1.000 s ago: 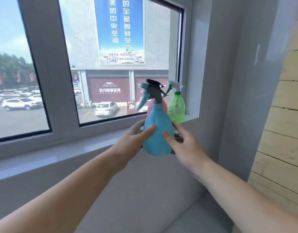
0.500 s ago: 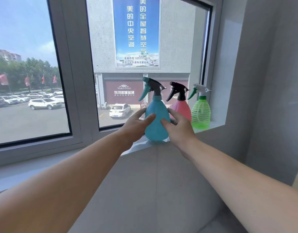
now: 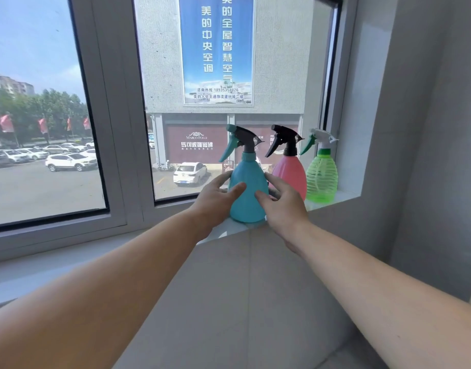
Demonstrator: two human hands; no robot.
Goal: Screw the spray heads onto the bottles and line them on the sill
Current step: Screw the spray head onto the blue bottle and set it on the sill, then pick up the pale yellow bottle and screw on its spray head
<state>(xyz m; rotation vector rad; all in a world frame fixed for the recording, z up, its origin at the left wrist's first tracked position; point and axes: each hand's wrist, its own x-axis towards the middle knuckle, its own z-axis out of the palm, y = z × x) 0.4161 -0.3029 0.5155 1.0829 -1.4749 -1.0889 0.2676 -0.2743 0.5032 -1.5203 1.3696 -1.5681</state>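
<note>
A blue spray bottle (image 3: 249,171) stands upright on the white sill (image 3: 332,199), and its black spray head with a teal trigger (image 3: 243,141) is on. My left hand (image 3: 215,201) cups its left side with the thumb across the front. My right hand (image 3: 284,206) touches its right side, fingers spread. To the right stands a pink bottle (image 3: 291,171) with a black head. Beyond it a clear green bottle (image 3: 322,177) carries a white head. The three stand in a row, triggers pointing left.
The window frame (image 3: 117,155) rises directly behind the sill. A grey wall (image 3: 415,129) closes the sill's right end next to the green bottle. The sill runs on to the left (image 3: 69,251). Below it is a grey tiled face (image 3: 242,302).
A second ago I held the blue bottle in the air below the sill. Both hands lifted it up and set it down left of the pink bottle; the hands stay on it.
</note>
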